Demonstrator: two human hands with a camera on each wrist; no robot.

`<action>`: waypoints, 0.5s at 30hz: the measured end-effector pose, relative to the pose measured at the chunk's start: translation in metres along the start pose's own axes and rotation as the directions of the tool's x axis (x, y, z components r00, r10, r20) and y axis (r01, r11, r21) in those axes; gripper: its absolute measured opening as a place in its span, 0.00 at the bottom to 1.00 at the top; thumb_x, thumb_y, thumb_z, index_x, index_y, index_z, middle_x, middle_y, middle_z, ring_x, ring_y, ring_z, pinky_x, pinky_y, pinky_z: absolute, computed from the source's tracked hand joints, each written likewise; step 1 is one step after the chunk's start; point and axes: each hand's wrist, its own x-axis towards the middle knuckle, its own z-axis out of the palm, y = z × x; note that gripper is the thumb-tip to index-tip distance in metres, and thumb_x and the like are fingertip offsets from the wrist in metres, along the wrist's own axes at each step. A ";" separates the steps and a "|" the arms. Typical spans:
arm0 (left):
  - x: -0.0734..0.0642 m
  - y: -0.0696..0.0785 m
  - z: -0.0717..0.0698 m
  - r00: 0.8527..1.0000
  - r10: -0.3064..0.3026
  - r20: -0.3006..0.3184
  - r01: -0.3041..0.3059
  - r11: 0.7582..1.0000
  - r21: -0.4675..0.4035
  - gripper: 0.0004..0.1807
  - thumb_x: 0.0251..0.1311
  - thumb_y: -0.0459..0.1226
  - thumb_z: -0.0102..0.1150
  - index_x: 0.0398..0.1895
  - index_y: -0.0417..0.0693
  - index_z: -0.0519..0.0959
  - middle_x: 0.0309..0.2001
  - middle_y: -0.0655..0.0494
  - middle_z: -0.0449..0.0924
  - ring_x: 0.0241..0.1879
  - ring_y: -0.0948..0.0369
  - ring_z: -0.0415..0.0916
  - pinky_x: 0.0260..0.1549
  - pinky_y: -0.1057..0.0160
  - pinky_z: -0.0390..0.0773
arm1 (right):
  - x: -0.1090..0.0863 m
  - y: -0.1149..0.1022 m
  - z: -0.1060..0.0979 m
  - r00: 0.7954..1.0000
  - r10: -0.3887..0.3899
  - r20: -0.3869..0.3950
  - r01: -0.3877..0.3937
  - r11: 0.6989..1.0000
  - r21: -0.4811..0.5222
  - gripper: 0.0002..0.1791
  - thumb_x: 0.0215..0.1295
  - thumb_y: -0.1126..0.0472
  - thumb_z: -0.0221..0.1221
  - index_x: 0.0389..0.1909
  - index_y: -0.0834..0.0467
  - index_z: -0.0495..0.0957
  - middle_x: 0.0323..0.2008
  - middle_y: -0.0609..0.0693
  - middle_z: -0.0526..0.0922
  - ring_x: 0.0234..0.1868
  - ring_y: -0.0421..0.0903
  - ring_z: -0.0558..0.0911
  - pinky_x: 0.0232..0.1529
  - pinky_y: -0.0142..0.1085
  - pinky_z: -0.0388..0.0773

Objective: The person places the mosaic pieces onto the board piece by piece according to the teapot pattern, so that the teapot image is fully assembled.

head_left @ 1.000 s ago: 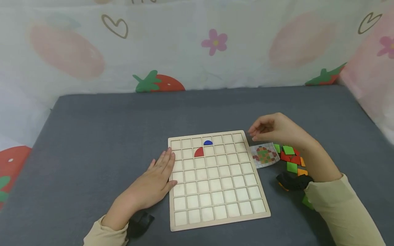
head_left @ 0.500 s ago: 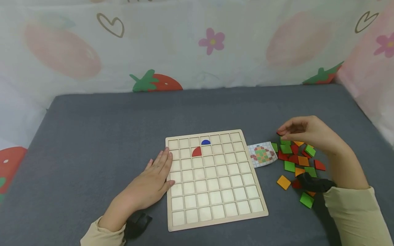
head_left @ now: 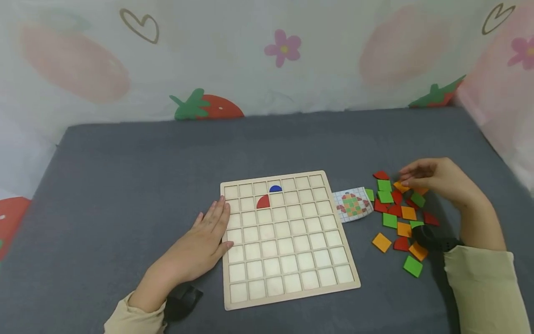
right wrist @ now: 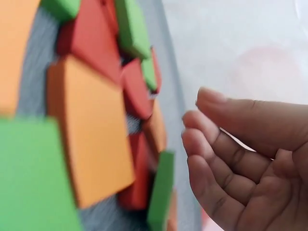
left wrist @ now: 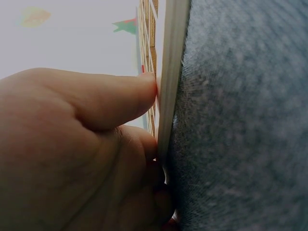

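On the gray surface (head_left: 167, 157), the wooden grid board (head_left: 288, 245) had a blue half-circle (head_left: 275, 189) in its top row and a red quarter-circle (head_left: 263, 202) in the second, and the left hand (head_left: 206, 236) was just resting along its left edge, grip flat, fingers straight. Off past the pattern card (head_left: 352, 204), the right hand (head_left: 443, 179) hung by an orange tile (head_left: 401, 187) in the loose pile (head_left: 409, 213), its grip pretty relaxed with fingers loosely bent.

Head cam's high, facing forward-down over the tabletop (head_left: 167, 160). Left wrist cam's tight on the board (left wrist: 171, 72), edge-on; right's low beside the colored pieces (right wrist: 98, 134). Head view shares both.
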 end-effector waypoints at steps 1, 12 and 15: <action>-0.001 0.000 0.000 1.000 -0.003 -0.003 0.003 1.000 0.000 0.39 0.71 0.43 0.45 0.73 0.34 0.39 0.74 0.41 0.31 0.72 0.47 0.33 0.66 0.43 0.44 | 0.001 0.001 0.000 1.000 0.006 0.004 -0.006 1.000 -0.014 0.18 0.65 0.61 0.59 0.50 0.69 0.76 0.37 0.51 0.84 0.32 0.39 0.81 0.28 0.36 0.78; -0.001 -0.002 0.000 1.000 0.010 -0.015 -0.010 1.000 -0.001 0.39 0.70 0.43 0.46 0.73 0.33 0.41 0.74 0.40 0.32 0.72 0.47 0.33 0.66 0.42 0.45 | 0.008 0.004 0.002 0.997 0.066 0.041 -0.059 0.987 -0.147 0.20 0.62 0.62 0.61 0.52 0.69 0.75 0.42 0.60 0.82 0.32 0.39 0.80 0.32 0.33 0.77; 0.000 -0.002 0.001 1.000 0.011 -0.012 -0.011 1.000 -0.005 0.39 0.70 0.43 0.46 0.72 0.33 0.41 0.74 0.40 0.32 0.72 0.47 0.33 0.65 0.41 0.45 | 0.009 0.004 0.004 0.997 0.066 0.045 -0.057 0.980 -0.190 0.19 0.62 0.63 0.61 0.52 0.68 0.76 0.40 0.59 0.83 0.31 0.41 0.81 0.32 0.33 0.77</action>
